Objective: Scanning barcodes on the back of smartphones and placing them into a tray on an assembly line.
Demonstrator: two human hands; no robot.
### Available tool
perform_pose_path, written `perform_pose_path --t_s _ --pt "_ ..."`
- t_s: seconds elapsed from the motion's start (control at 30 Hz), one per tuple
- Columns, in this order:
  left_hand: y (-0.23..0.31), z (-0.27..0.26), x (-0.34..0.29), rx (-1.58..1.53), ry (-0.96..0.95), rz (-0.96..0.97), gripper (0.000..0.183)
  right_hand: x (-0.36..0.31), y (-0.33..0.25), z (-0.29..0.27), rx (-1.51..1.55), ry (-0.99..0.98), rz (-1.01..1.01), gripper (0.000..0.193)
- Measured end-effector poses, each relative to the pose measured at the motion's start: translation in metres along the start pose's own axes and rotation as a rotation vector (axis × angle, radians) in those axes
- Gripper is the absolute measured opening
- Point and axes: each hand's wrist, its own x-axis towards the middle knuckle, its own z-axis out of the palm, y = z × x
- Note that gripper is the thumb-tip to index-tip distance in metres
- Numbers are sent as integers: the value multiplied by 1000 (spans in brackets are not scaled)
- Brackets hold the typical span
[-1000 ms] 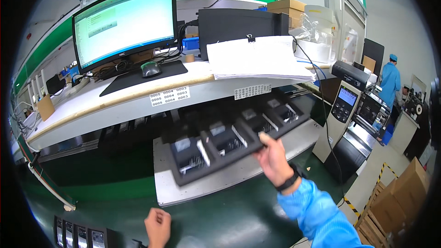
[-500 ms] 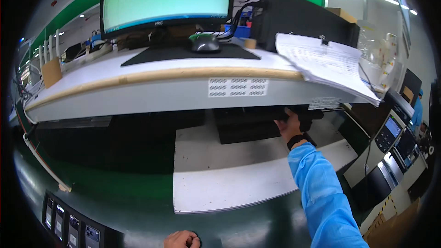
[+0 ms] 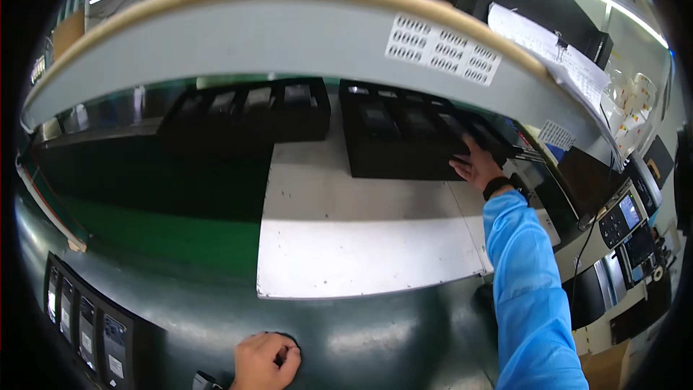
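My right hand [image 3: 478, 166] is at the right front of a black tray [image 3: 397, 162], with fingers over its rim and the thumb against its front wall. Dark, flat phone-like pieces sit in its compartments. The tray rests on the back part of a white board [image 3: 361, 260], under a grey shelf edge. My left hand [image 3: 267, 361] is curled with fingers pressed together, low over the green surface [image 3: 382, 332]. Whatever it holds, if anything, is hidden by the fingers. A small dark and silver object [image 3: 206, 380] shows beside its wrist.
Another black tray [image 3: 245, 126] with phone-like pieces stands left of the first. At the lower left lies a black tray [image 3: 144, 339] of several phones. The shelf edge [image 3: 289, 36] crosses above, with papers [image 3: 556, 50] overhanging at right. A machine with a small screen [image 3: 621, 213] stands farther right.
The view has tilted down, so the trays under the shelf now show their contents. My right hand stays at the black tray. My left hand shows more fully, still curled.
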Motion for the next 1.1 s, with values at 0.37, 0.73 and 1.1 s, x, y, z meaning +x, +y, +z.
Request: perform_pose_path --t_s 0.37,0.73,1.1 --pt "-5 -3 0 -45 18 -37 10 -100 13 21 -920 -375 -209 54" --pt "-16 -1 -10 -249 4 -240 18 -379 117 2 -734 -514 -441 14" --pt "-21 -4 -13 -379 -8 -278 19 -380 163 27 -772 -315 -590 8"
